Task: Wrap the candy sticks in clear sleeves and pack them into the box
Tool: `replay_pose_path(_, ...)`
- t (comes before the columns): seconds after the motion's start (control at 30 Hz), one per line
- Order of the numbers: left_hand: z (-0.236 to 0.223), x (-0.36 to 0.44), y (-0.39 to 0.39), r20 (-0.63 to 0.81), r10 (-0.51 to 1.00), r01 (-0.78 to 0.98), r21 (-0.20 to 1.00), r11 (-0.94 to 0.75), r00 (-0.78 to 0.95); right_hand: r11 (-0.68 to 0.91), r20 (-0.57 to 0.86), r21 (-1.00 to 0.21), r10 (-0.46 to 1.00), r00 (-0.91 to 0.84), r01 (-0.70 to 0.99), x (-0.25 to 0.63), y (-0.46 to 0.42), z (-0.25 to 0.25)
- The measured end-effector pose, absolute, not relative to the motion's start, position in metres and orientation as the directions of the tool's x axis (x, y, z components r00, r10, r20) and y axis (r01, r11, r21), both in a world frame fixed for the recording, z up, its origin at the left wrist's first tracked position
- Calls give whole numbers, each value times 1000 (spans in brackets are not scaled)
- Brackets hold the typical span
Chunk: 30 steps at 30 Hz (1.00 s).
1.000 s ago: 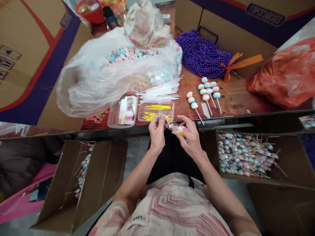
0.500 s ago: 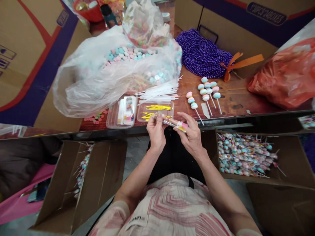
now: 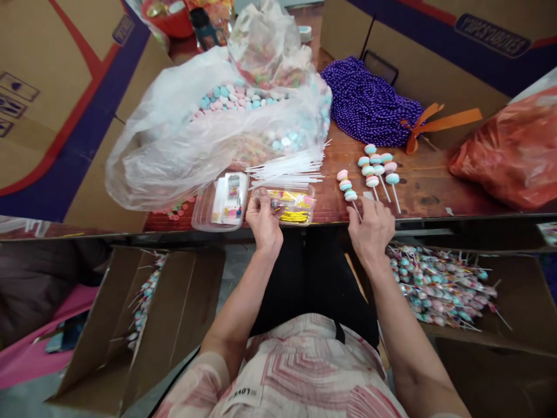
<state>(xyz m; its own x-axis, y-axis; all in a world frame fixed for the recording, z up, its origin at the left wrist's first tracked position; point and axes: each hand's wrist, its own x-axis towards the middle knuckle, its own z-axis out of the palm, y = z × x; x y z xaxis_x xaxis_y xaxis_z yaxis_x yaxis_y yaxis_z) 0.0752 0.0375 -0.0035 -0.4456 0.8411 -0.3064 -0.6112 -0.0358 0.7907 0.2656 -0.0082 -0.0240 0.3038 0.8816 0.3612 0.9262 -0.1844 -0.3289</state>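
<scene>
My left hand (image 3: 262, 217) is closed on a wrapped candy skewer (image 3: 290, 200) in a clear sleeve, held across a small clear tray of yellow twist ties (image 3: 296, 217) at the table's front edge. My right hand (image 3: 371, 227) lies to the right of it at the table edge. Its fingers are bent down onto the stick end of a bare pastel candy skewer (image 3: 346, 186). A few more bare skewers (image 3: 378, 168) lie just beyond that hand.
A big clear bag of pastel candies (image 3: 217, 122) fills the table's left. White sticks (image 3: 289, 166), a sticker tray (image 3: 221, 200), purple beads (image 3: 369, 104) and an orange-red bag (image 3: 513, 151) share the table. Cardboard boxes of wrapped skewers stand at right (image 3: 435, 284) and left (image 3: 145, 293).
Both hands held the wrapped skewer together before. Now my right hand has let go and moved right to the bare skewer, while my left carried the wrapped one over the twist-tie tray.
</scene>
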Motion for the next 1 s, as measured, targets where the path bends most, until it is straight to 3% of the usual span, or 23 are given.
replay_pose_path(0.1,-4,74,39,-307,838,-617,785,-45,-451,-280,278,-206,902,330,938,274,5,-37)
replay_pose_path(0.17,-4,73,40,-302,841,-621,782,-52,-450,-282,294,-239,891,346,929,277,10,-44)
replay_pose_path(0.23,-4,71,40,-297,843,-623,780,-57,-449,-257,359,-364,848,389,895,279,10,-46)
replay_pose_path(0.33,-4,67,43,-298,832,-617,785,-65,-468,-71,445,-636,780,440,768,280,-3,-41)
replay_pose_path(0.4,-6,64,44,-301,820,-608,791,-70,-486,64,414,-788,791,450,612,276,-19,-32)
replay_pose_path(0.5,-7,61,45,-305,807,-594,801,-70,-506,102,270,-916,871,409,388,264,-48,-16)
replay_pose_path(0.63,-6,61,41,-298,805,-584,809,-73,-514,139,239,-944,914,328,300,248,-72,-4)
replay_pose_path(1.0,-10,61,31,-307,820,-597,801,-52,-484,203,286,-923,930,230,326,248,-73,-10)
